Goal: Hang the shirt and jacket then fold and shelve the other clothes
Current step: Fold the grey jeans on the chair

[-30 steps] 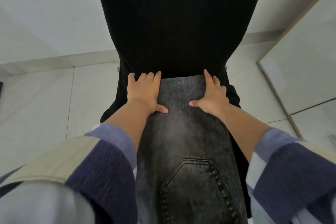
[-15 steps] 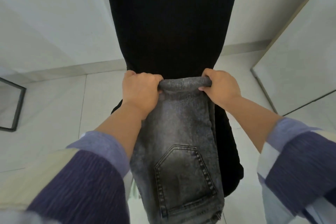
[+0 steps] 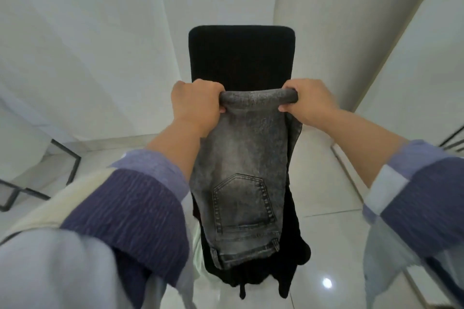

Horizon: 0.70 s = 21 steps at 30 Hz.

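Grey washed jeans (image 3: 241,168) hang folded in front of me, back pocket facing me and waistband at the bottom. My left hand (image 3: 194,105) grips the left end of the top fold. At the right end of that fold my right hand (image 3: 307,101) grips the denim. Behind the jeans a black garment (image 3: 241,57) covers a tall upright surface and trails down below the jeans to ragged dark ends (image 3: 283,281). What the black cloth lies on is hidden.
White walls (image 3: 88,45) close in on both sides. A glossy pale tiled floor (image 3: 326,183) lies below. A dark metal frame (image 3: 72,165) stands low at the left. Dark edges of another frame (image 3: 452,138) show at the right.
My hands went from lying flat on the jeans to gripping the folded end and lifting it up. The jeans now hang clear, and the view has tilted upward.
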Each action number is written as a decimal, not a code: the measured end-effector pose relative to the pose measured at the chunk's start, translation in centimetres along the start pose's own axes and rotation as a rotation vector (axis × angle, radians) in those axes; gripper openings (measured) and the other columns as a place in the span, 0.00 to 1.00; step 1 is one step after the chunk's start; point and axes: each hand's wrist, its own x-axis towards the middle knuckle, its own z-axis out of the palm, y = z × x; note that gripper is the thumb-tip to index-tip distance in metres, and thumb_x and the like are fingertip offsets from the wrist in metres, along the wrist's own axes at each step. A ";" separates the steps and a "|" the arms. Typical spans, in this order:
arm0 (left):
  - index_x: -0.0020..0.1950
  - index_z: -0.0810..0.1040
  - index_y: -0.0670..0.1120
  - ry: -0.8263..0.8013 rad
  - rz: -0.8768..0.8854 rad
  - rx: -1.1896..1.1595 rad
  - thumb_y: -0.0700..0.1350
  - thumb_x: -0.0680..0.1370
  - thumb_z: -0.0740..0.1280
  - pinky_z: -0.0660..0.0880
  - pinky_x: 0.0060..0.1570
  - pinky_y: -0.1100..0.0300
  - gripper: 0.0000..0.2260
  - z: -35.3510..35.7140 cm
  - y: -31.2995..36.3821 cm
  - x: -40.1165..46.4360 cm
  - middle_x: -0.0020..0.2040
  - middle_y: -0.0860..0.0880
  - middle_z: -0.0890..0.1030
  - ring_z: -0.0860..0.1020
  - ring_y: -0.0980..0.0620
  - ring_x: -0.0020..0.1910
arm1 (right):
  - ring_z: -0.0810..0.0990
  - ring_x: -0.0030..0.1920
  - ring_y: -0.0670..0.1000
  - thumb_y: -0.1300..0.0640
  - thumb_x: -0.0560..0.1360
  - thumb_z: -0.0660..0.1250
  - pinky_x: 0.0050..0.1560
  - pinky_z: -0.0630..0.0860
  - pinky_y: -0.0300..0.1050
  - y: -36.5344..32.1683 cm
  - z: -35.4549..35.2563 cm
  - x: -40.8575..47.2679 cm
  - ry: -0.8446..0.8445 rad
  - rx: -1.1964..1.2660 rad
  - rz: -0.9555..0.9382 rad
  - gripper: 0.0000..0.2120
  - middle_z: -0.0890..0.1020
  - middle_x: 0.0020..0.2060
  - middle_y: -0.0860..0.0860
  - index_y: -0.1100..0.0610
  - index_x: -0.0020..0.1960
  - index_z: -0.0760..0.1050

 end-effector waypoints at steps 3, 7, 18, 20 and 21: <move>0.52 0.79 0.53 0.120 -0.003 -0.008 0.50 0.79 0.62 0.61 0.49 0.54 0.07 -3.7 0.0 0.7 0.42 0.49 0.80 0.78 0.45 0.45 | 0.74 0.45 0.50 0.59 0.73 0.71 0.46 0.69 0.43 -1.8 -3.4 -0.4 0.111 0.020 -0.056 0.07 0.77 0.43 0.49 0.54 0.50 0.78; 0.48 0.79 0.52 0.215 -0.025 -0.033 0.46 0.79 0.61 0.59 0.52 0.54 0.07 -4.3 0.0 -1.1 0.35 0.53 0.75 0.71 0.50 0.37 | 0.76 0.45 0.51 0.60 0.73 0.70 0.46 0.74 0.46 -2.2 -3.6 -2.5 0.182 0.061 -0.061 0.07 0.79 0.44 0.50 0.54 0.51 0.78; 0.45 0.77 0.53 0.039 -0.032 0.022 0.46 0.78 0.60 0.58 0.52 0.52 0.07 0.0 -0.5 -7.8 0.36 0.52 0.79 0.73 0.49 0.36 | 0.79 0.45 0.53 0.59 0.74 0.69 0.48 0.78 0.55 -0.6 2.3 -8.4 0.024 0.103 -0.019 0.05 0.80 0.43 0.49 0.52 0.48 0.77; 0.46 0.77 0.53 0.060 -0.041 0.019 0.47 0.78 0.60 0.58 0.52 0.52 0.07 -0.6 -0.7 -7.0 0.37 0.52 0.79 0.74 0.48 0.37 | 0.78 0.46 0.52 0.57 0.74 0.68 0.47 0.78 0.52 -1.3 1.6 -7.5 0.046 0.052 -0.013 0.05 0.80 0.43 0.48 0.49 0.49 0.76; 0.46 0.77 0.53 0.069 -0.050 0.012 0.47 0.79 0.60 0.59 0.53 0.51 0.06 -1.0 -0.9 -6.4 0.37 0.52 0.80 0.75 0.47 0.38 | 0.78 0.45 0.52 0.57 0.75 0.68 0.46 0.77 0.51 -1.8 1.2 -6.8 0.070 0.032 -0.013 0.05 0.79 0.43 0.47 0.49 0.49 0.76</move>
